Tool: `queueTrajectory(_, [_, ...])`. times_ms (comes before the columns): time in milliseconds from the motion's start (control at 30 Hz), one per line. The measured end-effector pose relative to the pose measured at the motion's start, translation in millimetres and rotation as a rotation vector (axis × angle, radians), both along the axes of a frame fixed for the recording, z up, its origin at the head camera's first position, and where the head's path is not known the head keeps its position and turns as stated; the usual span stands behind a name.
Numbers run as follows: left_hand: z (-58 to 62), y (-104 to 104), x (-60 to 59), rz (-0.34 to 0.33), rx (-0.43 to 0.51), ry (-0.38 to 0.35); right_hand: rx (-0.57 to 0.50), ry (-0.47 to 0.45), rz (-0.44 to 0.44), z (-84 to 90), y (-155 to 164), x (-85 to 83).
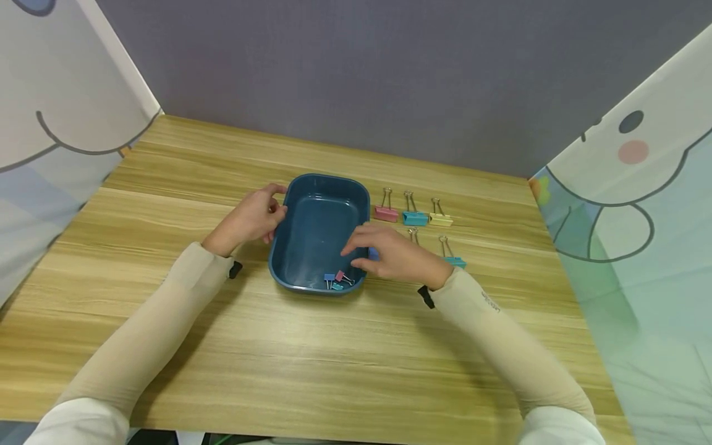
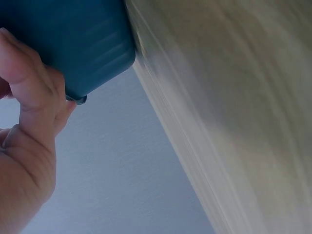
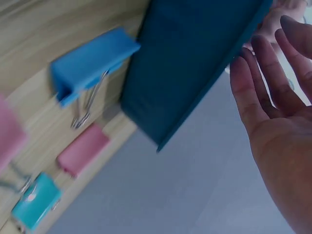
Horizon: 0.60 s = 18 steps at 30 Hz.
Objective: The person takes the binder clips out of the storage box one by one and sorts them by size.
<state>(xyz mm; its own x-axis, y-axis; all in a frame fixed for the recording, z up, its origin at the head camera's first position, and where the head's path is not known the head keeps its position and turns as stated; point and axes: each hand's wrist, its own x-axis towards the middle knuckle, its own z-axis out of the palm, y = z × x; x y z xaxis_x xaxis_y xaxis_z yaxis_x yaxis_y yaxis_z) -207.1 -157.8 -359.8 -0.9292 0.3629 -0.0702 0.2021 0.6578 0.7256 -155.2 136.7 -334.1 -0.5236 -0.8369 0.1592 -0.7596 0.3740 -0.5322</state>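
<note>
A dark blue plastic tray (image 1: 317,235) lies on the table; small blue (image 1: 329,277), pink (image 1: 340,275) and teal (image 1: 337,287) binder clips sit in its near right corner. My left hand (image 1: 250,216) touches the tray's left rim with bent fingers and thumb; the left wrist view shows it against the outer wall (image 2: 97,48). Over the right rim hovers my right hand (image 1: 392,252), thumb and fingers apart, with nothing between them. Beside the tray, a larger blue binder clip (image 3: 95,61) is mostly hidden under the right hand in the head view.
Larger pink (image 1: 386,214), teal (image 1: 415,219) and yellow (image 1: 441,220) binder clips form a row right of the tray. Another teal clip (image 1: 454,262) stands nearer, partly behind the right wrist. A grey panel (image 1: 345,80) borders the table's back edge.
</note>
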Motion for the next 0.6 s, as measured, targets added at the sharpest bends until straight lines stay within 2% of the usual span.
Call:
queueTrajectory(167, [-0.2,0,0.2,0.003,0.003,-0.003,0.106,-0.058,0.04,-3.8,-19,-6.1])
queueTrajectory(433, [0.4,1,0.8,0.002,0.022,-0.005,0.261,-0.17,0.05,-9.0,-40,-11.2])
queueTrajectory(600, [-0.7,1,0.7,0.002,0.025,0.003,0.345,-0.178,0.068,-14.0,-51,-12.9])
